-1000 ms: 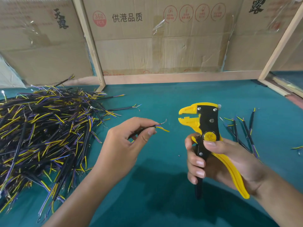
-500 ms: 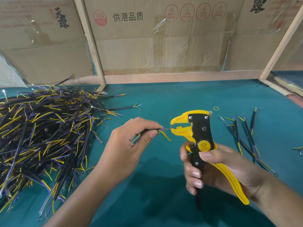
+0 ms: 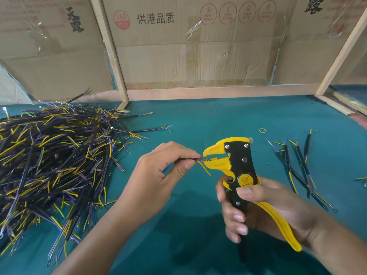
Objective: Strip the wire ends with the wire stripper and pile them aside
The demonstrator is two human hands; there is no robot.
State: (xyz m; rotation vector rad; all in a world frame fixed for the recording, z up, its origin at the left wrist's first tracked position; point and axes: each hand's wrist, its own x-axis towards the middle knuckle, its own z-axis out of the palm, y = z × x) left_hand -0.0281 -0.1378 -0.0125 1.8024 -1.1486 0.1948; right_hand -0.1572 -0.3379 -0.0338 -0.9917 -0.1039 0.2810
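Note:
My left hand [image 3: 158, 171] pinches a short black wire [image 3: 199, 160] between thumb and forefinger; its blue core end sits in the jaws of the stripper, while its yellow core curls down below them. My right hand [image 3: 256, 211] grips the handles of the yellow and black wire stripper [image 3: 238, 165], held upright with the jaws pointing left. A big heap of black wires with yellow and purple cores [image 3: 49, 161] covers the left of the teal table. A small group of a few wires [image 3: 297, 165] lies to the right of the stripper.
Cardboard sheets in a wooden frame [image 3: 198, 92] wall off the back of the table [image 3: 198, 120]. A small yellow rubber band [image 3: 262, 130] lies behind the stripper. A wooden slat [image 3: 335, 105] runs along the far right edge.
My hands have come together: the stripper moved left and the wire end moved right into its jaws. The yellow core now bends down below the jaws.

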